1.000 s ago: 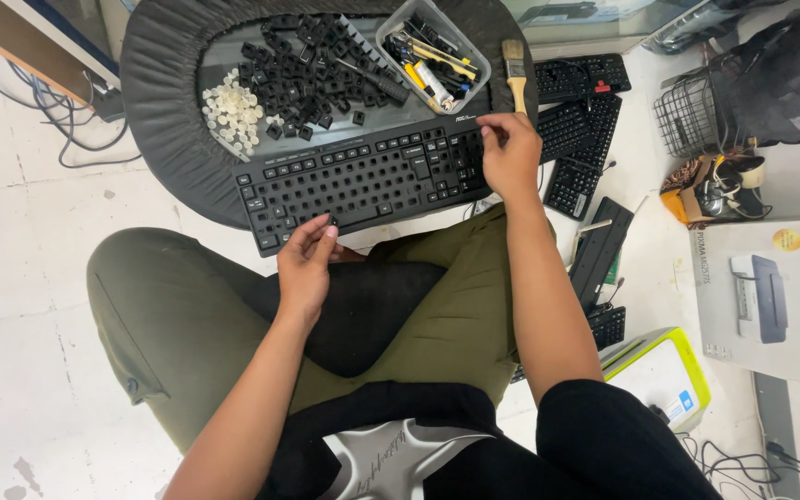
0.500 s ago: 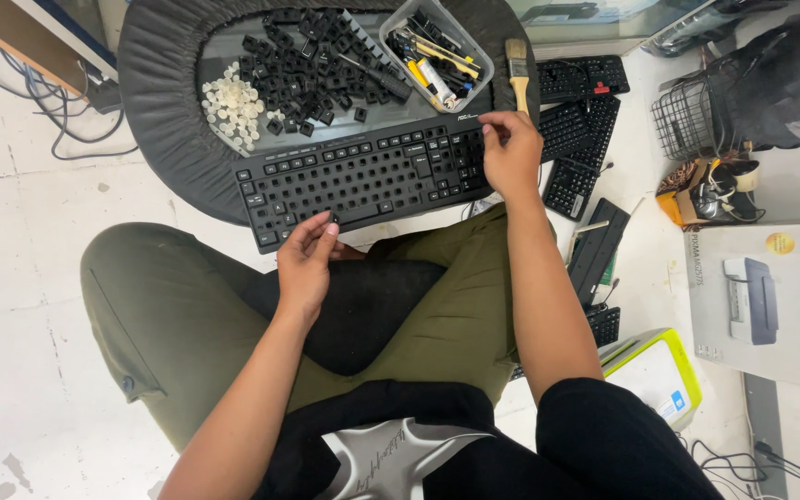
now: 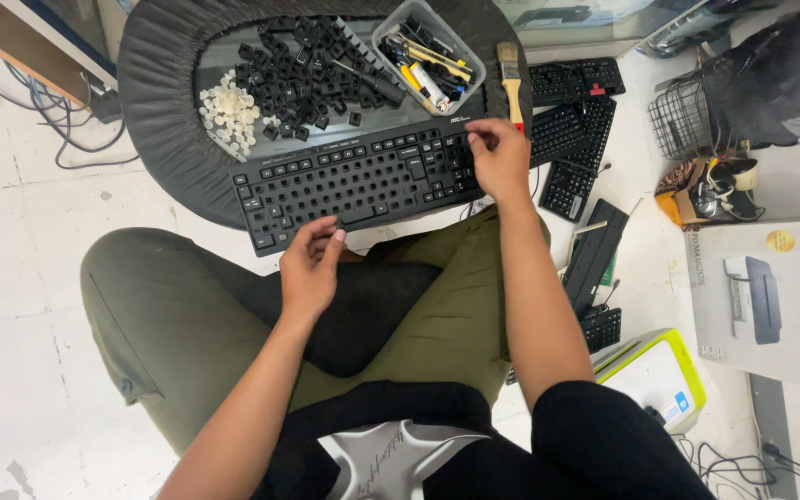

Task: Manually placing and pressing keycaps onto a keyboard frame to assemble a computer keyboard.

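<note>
White printer box on floor (red edge, perhaps cardboard)

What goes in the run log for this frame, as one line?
left hand: on keyboard front edge | right hand: fingers on its right end | keycaps: piled behind, on tray

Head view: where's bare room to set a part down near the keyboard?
Free floor lies left of the round tray, between the wall cables and the knee. The tray is crowded: keyboard, loose keycaps, white domes, tool tub. Spare keyboards crowd the right.
</note>
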